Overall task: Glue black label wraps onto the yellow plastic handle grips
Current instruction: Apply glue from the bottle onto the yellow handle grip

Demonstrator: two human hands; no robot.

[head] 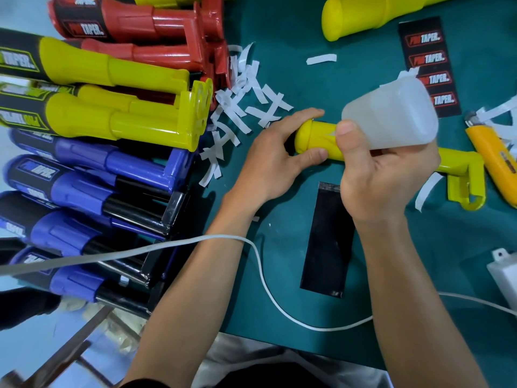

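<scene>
The yellow handle grip (313, 142) is pinned on the green mat (279, 247) by the left hand (268, 166), wrapped around its rounded end; a glue bottle (391, 116) is clasped in the right hand (383, 177), tilted onto it. Rigid, smooth plastic, likely slippery when glued. The nozzle tip is hidden, the black label wrap (327, 242) partly covered

- The bench (279, 275) is covered in dark green matting.
- A black label wrap (327, 242) lies flat near the front edge, blank side up.
- A printed label sheet (429, 67) lies at the far right.
- White paper strips (243, 99) lie scattered mid-bench.
- A yellow utility knife (492, 152) rests at the right edge.
- A white cable (268, 287) trails across the front.
</scene>
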